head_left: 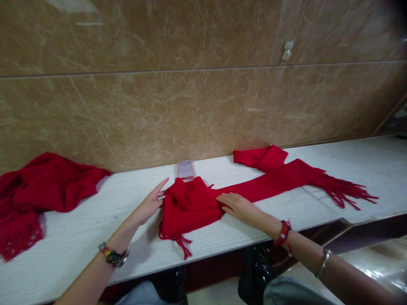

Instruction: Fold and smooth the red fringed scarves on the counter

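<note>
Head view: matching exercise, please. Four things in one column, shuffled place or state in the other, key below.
1. Left hand
2. Right hand
3. Pale tag
4. Crumpled red cloth

A. Between folded red bundle and wall
B. On the red fabric, at the bundle's right side
C. Far left of the white surface
D. At the bundle's left edge

Pairs: 1-D, 2-B, 3-A, 4-C

Scarf (270, 182) on the bench (127, 228), wall (178, 114) behind; another bundle, probably cloth (57, 182), lies left.
</note>
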### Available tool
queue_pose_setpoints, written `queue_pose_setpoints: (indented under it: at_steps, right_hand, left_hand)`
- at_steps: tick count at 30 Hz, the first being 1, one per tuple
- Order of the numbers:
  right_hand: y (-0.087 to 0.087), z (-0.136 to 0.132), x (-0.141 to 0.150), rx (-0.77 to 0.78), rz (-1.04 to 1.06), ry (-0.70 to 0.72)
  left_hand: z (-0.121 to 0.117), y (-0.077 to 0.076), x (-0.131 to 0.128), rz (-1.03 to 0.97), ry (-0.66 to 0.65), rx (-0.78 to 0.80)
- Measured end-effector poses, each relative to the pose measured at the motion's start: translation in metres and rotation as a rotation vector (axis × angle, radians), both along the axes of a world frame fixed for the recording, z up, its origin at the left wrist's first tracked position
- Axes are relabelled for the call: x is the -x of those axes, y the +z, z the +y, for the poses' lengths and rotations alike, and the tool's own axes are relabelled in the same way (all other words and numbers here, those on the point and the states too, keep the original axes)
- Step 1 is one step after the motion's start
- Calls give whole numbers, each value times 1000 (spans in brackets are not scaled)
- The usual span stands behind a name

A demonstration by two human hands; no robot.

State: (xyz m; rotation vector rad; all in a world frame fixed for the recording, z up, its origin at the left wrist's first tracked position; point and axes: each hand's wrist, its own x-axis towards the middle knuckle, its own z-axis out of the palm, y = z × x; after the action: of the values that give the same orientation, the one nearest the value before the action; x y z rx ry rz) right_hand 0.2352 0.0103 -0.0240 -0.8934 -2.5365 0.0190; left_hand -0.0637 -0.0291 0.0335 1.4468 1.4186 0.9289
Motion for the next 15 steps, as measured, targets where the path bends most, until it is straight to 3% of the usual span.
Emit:
queue_pose_setpoints:
  at_steps: [4,7,12,15]
  right_hand:
    - [1,-2,-1,-53,-36,42]
    - [-1,-2,-1,-96,-37,47]
    - [-5,-1,-2,-148,-51,32]
    - [-8,1,-4,-208,-105,60]
  left_hand:
    - [-3,0,-6,-42,109,37]
    - [-5,0,-7,-95,116,112]
    - [-2,-2,-8,-75,159,20]
    - [-2,6,6,-23,218,9]
